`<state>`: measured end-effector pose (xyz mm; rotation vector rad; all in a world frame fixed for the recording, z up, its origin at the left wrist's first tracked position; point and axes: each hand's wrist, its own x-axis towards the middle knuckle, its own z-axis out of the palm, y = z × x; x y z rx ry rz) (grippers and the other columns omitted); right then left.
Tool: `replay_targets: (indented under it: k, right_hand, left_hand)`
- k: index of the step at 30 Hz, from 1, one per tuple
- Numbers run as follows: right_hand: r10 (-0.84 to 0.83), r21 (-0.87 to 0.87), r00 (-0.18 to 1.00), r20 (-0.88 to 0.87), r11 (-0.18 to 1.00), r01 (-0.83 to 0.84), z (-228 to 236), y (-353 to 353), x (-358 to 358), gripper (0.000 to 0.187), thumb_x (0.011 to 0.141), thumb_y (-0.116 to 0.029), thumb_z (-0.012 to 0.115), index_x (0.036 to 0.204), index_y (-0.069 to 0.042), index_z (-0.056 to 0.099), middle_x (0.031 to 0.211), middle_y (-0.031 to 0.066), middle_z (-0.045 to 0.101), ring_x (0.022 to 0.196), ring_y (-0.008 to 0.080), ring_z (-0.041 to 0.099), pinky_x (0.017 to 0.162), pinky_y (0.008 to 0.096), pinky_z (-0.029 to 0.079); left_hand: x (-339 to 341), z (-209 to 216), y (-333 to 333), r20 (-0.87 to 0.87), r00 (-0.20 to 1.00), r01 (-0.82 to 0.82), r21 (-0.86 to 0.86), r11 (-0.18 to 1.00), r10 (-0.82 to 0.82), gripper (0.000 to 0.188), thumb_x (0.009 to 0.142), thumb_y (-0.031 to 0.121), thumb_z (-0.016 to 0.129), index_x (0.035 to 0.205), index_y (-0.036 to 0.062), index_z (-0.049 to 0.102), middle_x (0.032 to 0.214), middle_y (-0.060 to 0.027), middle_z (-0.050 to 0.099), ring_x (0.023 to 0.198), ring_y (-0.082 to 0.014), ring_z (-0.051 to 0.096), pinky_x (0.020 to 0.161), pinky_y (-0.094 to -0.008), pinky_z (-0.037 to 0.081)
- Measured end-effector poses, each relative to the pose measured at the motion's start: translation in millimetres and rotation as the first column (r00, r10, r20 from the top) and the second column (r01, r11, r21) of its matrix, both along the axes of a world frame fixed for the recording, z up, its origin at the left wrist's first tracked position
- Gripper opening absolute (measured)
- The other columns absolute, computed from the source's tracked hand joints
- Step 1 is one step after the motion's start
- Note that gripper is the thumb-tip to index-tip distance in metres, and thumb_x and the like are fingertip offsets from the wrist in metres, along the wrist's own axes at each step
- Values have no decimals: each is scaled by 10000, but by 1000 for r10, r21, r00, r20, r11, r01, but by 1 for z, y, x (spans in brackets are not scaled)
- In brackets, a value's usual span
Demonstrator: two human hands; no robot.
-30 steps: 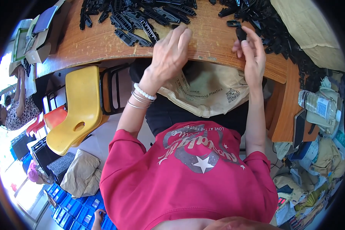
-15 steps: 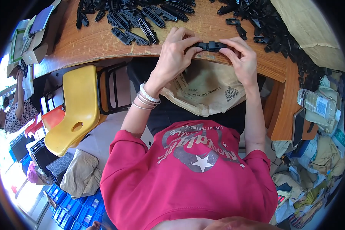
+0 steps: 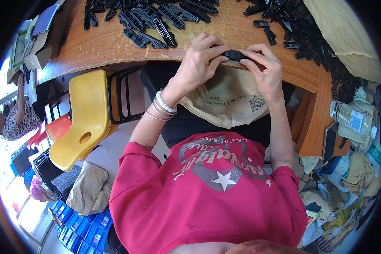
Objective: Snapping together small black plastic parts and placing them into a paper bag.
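Between my two hands, just over the table's front edge, is a small black plastic part (image 3: pixel 234 55). My left hand (image 3: pixel 202 59) pinches its left end between thumb and fingers. At the other end, my right hand (image 3: pixel 263 67) grips it the same way. My fingers cover both ends, so I cannot tell whether it is one piece or two joined. Long black ribbed plastic pieces (image 3: pixel 164 31) lie heaped on the table beyond my left hand. Shorter black plastic pieces (image 3: pixel 283 27) are piled beyond my right hand.
An open paper sack (image 3: pixel 224 101) hangs below the table edge (image 3: pixel 114 59), under my hands. Another paper sack (image 3: pixel 343 34) lies at the far right, near a plastic bottle (image 3: pixel 352 116) and a phone (image 3: pixel 329 142). A yellow chair (image 3: pixel 86 118) stands at left; a person (image 3: pixel 19 114) is beyond it.
The black part has turned in my fingers and now shows a different, shorter-looking side. My hands have moved slightly closer together.
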<state>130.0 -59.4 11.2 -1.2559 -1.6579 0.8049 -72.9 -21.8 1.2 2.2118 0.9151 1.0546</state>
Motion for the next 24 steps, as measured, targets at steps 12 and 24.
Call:
replay_targets:
  k: [12, 24]
  right_hand:
    - [-457, 243, 786, 416, 889, 388, -7, 32, 31, 214, 843, -172, 740, 986, -28, 672, 822, 55, 575, 647, 197, 573, 651, 324, 492]
    - [-193, -17, 976, 105, 981, 195, 5, 10, 0, 229, 788, 31, 692, 980, -23, 579, 938, 71, 629, 874, 167, 635, 765, 302, 514]
  left_hand:
    - [-83, 16, -10, -304, 779, -422, 393, 817, 549, 360, 747, -85, 613, 1101, -21, 614, 1079, -132, 597, 933, -311, 574, 813, -395, 492]
    - [-43, 24, -3, -354, 919, -92, 234, 968, 173, 357, 763, 17, 654, 1111, 22, 577, 1030, -107, 589, 906, -297, 607, 749, -370, 518]
